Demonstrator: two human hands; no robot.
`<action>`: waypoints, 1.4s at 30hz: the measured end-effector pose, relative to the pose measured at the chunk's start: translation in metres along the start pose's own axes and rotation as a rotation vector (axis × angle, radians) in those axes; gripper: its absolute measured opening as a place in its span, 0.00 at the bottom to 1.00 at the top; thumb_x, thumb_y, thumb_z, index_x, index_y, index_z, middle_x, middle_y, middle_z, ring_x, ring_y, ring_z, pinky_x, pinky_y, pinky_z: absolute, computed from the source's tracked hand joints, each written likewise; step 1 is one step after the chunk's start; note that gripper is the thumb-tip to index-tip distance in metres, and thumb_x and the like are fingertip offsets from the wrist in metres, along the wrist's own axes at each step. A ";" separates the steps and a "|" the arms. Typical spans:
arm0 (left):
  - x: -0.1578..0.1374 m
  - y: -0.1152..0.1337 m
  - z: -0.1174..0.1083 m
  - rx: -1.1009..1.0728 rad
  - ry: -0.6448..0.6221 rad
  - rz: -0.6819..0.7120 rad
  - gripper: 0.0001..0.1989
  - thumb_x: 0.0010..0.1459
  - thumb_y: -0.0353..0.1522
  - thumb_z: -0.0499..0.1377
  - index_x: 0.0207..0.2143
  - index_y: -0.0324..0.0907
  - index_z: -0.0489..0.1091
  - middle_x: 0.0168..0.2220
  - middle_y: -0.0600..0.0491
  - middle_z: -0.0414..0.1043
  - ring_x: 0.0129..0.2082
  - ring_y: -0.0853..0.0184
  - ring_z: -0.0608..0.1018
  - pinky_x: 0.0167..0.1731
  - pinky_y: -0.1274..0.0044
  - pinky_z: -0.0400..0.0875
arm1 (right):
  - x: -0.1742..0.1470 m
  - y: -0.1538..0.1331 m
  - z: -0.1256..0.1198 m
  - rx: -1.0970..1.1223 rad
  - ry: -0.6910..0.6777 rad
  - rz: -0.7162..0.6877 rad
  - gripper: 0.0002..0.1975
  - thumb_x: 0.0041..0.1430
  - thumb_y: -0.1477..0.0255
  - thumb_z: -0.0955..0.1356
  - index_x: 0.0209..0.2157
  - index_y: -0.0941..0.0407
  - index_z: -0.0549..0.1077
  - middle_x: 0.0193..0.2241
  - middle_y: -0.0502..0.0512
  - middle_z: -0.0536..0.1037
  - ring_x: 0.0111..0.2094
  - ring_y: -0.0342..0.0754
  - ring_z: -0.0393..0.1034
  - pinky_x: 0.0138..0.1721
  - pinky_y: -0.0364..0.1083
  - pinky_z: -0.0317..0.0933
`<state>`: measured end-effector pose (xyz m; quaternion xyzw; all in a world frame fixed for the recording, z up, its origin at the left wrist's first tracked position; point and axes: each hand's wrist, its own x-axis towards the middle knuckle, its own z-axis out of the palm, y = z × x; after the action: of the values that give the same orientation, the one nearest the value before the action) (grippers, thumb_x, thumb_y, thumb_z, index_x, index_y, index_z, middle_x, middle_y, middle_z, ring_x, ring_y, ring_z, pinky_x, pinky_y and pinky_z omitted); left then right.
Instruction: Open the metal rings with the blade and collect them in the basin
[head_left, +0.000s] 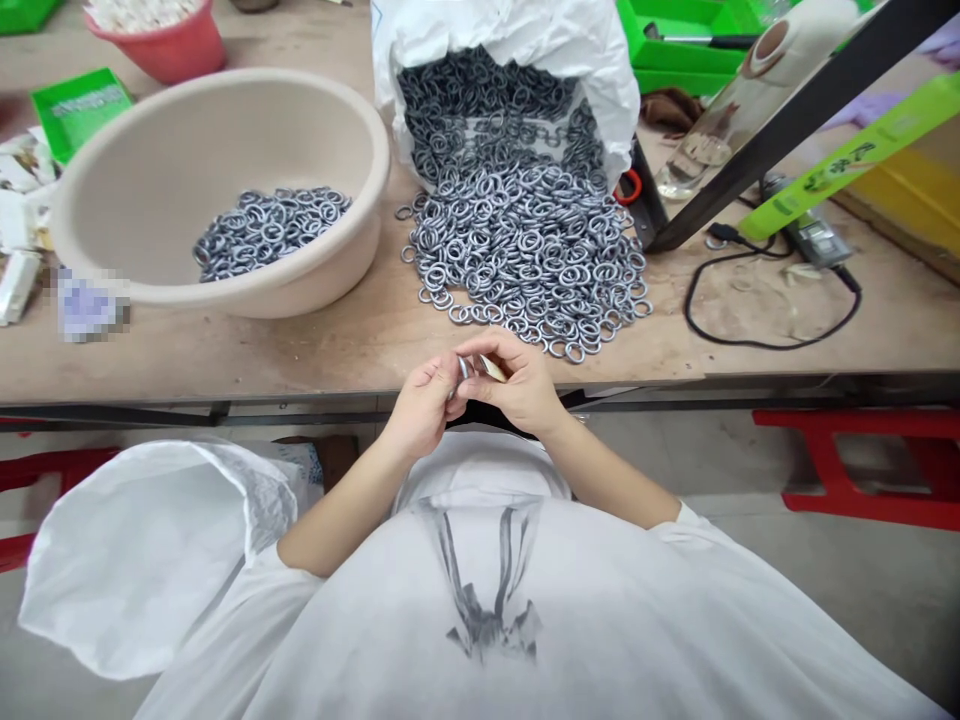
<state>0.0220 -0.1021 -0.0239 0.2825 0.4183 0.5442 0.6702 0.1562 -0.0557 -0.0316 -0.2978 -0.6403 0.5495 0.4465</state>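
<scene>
At the table's front edge my two hands meet, fingers touching. My left hand [425,402] pinches a grey metal ring [462,372] between thumb and fingers. My right hand [517,380] is closed, its fingertips at the same ring, and a small pale flat piece [493,369] sticks out between its thumb and forefinger. What that piece is, I cannot make out. Just beyond my hands a heap of grey rings [532,250] spills out of a white sack [517,35] lying on its side. More rings [270,230] lie inside a large beige basin [225,110] on the left.
A pink bowl [172,45] and a green tray [79,110] stand behind the basin. To the right are a dark metal bar [795,130], a plastic bottle [720,130] and a black cable [765,345]. An open white bag [142,560] hangs lower left; a red stool [832,470] stands lower right.
</scene>
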 end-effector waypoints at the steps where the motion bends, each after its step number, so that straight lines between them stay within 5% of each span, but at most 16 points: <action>1: 0.000 -0.001 0.001 -0.004 -0.007 -0.010 0.29 0.46 0.55 0.67 0.23 0.39 0.63 0.17 0.61 0.52 0.16 0.79 0.54 0.15 0.84 0.49 | 0.000 0.000 0.000 -0.006 0.015 0.001 0.25 0.44 0.52 0.77 0.38 0.53 0.77 0.35 0.52 0.75 0.38 0.47 0.69 0.45 0.49 0.63; 8: -0.002 -0.005 0.005 0.028 -0.026 -0.004 0.26 0.49 0.51 0.68 0.22 0.40 0.61 0.18 0.61 0.53 0.16 0.79 0.54 0.15 0.85 0.48 | 0.001 -0.002 0.000 0.091 0.058 0.108 0.25 0.52 0.46 0.72 0.32 0.54 0.70 0.27 0.48 0.71 0.29 0.43 0.65 0.34 0.44 0.62; 17: -0.003 0.003 0.007 -0.038 0.060 -0.013 0.26 0.47 0.48 0.70 0.23 0.40 0.61 0.18 0.61 0.54 0.16 0.79 0.55 0.16 0.85 0.51 | -0.013 -0.012 -0.009 -0.451 -0.079 -0.133 0.28 0.63 0.50 0.65 0.20 0.55 0.58 0.19 0.44 0.57 0.22 0.39 0.50 0.27 0.44 0.44; 31: -0.003 0.009 -0.011 -0.048 -0.046 -0.045 0.25 0.48 0.45 0.70 0.21 0.39 0.60 0.16 0.62 0.52 0.14 0.80 0.52 0.14 0.86 0.49 | 0.002 -0.016 -0.005 -0.585 -0.106 -0.086 0.31 0.63 0.47 0.63 0.18 0.56 0.58 0.17 0.45 0.58 0.21 0.39 0.52 0.27 0.44 0.42; 36: -0.013 0.013 -0.018 -0.002 -0.123 -0.004 0.24 0.54 0.45 0.67 0.20 0.37 0.64 0.17 0.59 0.55 0.15 0.79 0.57 0.16 0.85 0.52 | 0.037 -0.011 -0.017 -0.916 0.057 0.079 0.27 0.64 0.47 0.62 0.26 0.56 0.72 0.23 0.50 0.70 0.26 0.43 0.61 0.29 0.44 0.44; 40: -0.013 0.016 -0.027 -0.042 0.048 0.057 0.19 0.50 0.42 0.70 0.23 0.37 0.70 0.20 0.56 0.65 0.16 0.80 0.61 0.15 0.86 0.54 | 0.057 -0.007 -0.010 -1.211 -0.064 0.090 0.15 0.64 0.59 0.67 0.47 0.51 0.77 0.41 0.56 0.78 0.37 0.51 0.71 0.32 0.45 0.51; 42: -0.010 0.018 -0.031 -0.029 0.075 0.055 0.16 0.49 0.41 0.71 0.29 0.37 0.75 0.21 0.56 0.68 0.16 0.80 0.62 0.15 0.86 0.56 | 0.063 -0.005 -0.004 -1.286 -0.125 0.126 0.14 0.65 0.65 0.66 0.49 0.52 0.76 0.44 0.58 0.78 0.38 0.52 0.72 0.33 0.47 0.53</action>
<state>-0.0139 -0.1098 -0.0217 0.2633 0.4273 0.5786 0.6429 0.1338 -0.0003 -0.0110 -0.5100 -0.8478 0.0979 0.1079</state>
